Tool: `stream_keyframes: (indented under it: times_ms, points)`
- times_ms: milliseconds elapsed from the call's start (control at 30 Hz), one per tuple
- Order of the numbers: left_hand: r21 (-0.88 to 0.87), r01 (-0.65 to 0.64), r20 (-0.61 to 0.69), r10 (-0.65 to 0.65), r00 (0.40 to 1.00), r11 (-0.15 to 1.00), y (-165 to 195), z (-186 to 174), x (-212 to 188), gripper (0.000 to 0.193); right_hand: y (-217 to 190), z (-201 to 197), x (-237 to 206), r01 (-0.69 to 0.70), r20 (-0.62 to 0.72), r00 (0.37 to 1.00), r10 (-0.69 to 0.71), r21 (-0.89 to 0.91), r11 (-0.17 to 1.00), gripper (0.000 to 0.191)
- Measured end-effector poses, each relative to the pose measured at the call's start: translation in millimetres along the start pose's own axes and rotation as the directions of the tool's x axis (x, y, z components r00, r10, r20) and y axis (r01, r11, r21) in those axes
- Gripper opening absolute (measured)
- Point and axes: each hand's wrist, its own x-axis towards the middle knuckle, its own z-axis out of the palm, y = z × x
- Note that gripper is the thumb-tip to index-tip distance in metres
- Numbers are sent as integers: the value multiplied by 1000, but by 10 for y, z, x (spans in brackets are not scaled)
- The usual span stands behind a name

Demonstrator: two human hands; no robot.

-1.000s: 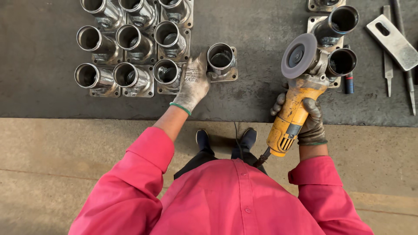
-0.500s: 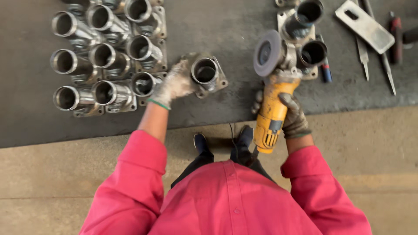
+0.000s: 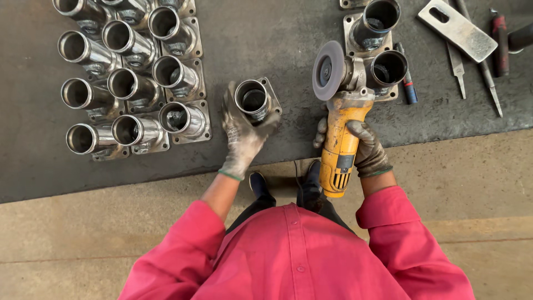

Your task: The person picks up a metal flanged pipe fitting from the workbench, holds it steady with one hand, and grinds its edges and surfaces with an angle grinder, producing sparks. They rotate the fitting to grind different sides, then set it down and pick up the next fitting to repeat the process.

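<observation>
Now the left hand (image 3: 240, 135) clasps the flanged tube (image 3: 254, 100), grip underneath.

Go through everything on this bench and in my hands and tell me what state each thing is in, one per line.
Left hand: gloved, gripping the metal flange fitting, upright, open end up.
Right hand: gloved, gripping the yellow angle grinder, disc off the bench.
Grouped fittings: standing in rows.
Two fittings by the disc: upright.
Flat plate: lying flat.
</observation>
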Motion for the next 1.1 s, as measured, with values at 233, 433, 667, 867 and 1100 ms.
stream_keyframes:
  times_ms: [233,433,667,867,1100]
  points:
    - [-34,-141,240,145,960,989,-319,-218,308,116,-158,529,0,-87,-362,924,-122,-511,855,57]
    - [-154,-63,312,109,944,986,-417,-290,337,107,-405,1263,328,-12,-316,949,-14,-80,997,71]
    - [-116,-157,300,185,936,981,-452,-316,324,111,-468,1649,780,-456,-426,885,-186,-719,-524,77]
    - [-81,-201,256,216,942,976,-439,-303,281,105,-412,1675,956,-444,-431,886,-171,-680,-583,79]
    - [-102,-191,240,210,948,976,-433,-306,288,105,-442,1487,873,-321,-252,944,-212,-562,-762,87]
